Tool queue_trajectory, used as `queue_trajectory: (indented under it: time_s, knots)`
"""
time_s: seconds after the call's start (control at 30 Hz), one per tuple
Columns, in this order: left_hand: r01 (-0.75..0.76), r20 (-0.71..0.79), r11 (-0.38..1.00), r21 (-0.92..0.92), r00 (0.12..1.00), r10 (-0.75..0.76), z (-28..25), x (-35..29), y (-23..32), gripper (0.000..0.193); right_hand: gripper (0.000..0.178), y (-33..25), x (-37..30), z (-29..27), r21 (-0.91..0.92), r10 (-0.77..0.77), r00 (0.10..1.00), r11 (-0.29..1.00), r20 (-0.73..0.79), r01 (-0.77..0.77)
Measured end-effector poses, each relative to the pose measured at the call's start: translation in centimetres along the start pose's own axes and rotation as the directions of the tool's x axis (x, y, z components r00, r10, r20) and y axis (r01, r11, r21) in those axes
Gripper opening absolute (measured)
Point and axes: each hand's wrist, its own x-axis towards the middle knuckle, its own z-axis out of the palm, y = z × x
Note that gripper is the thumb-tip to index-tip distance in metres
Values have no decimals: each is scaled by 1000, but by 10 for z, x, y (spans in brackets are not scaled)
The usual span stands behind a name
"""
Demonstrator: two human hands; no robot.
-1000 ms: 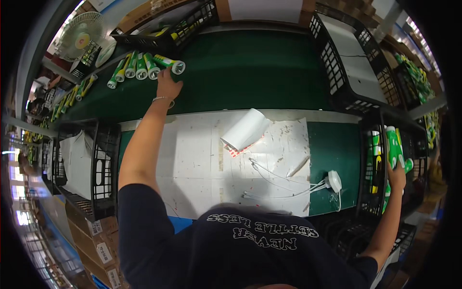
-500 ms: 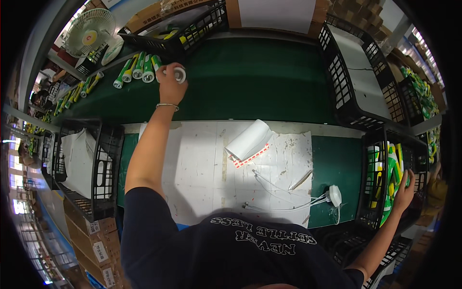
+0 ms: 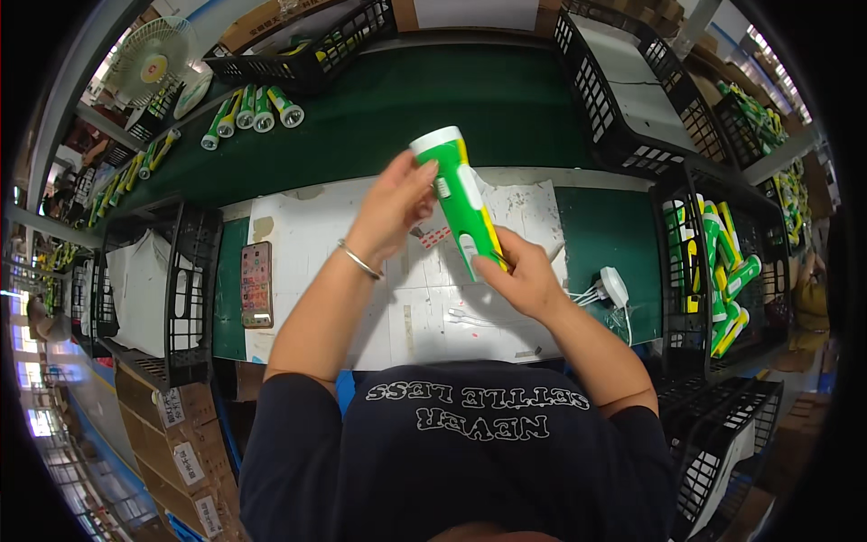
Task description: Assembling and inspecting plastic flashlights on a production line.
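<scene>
A green work table spans the scene, its far side cropped by the rim of the view. At its right edge, a black crate holds a jumble of green-and-yellow flashlights, overlapping too closely to count; at its left edge, another black basket holds pale, crumpled sheeting. A white work sheet covers the near middle, its centre obscured by the arms. Above it, a worker's right hand grips the lower end of one green flashlight, the tail concealed in the palm. The left hand touches the white-capped head; its fingers are partly hidden, so whether it grips cannot be told. The lens is out of sight. Near the table's far left corner lies a row of torches. A phone rests toward the near left corner, a white charger toward the near right, its cables partly blocked by the right forearm.
</scene>
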Motion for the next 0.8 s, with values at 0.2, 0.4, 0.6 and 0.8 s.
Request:
queue_trajectory:
  time_s: [0.2,0.4,0.6,0.8]
  knots:
    - [182,-51,887,-423,973,-224,31,-23,-64,43,27,22,-28,38,343,159,985,923,73,-174]
    - [225,-76,835,-502,950,-302,27,-27,-85,41,30,35,-46,20,-45,171,977,985,126,-166]
    - [253,-82,844,-473,941,-328,28,-28,-85,40,26,40,-49,10,-89,-51,998,995,-37,48]
    - [289,52,868,-403,954,-294,26,-32,-86,43,24,31,-43,14,161,252,959,949,128,-271]
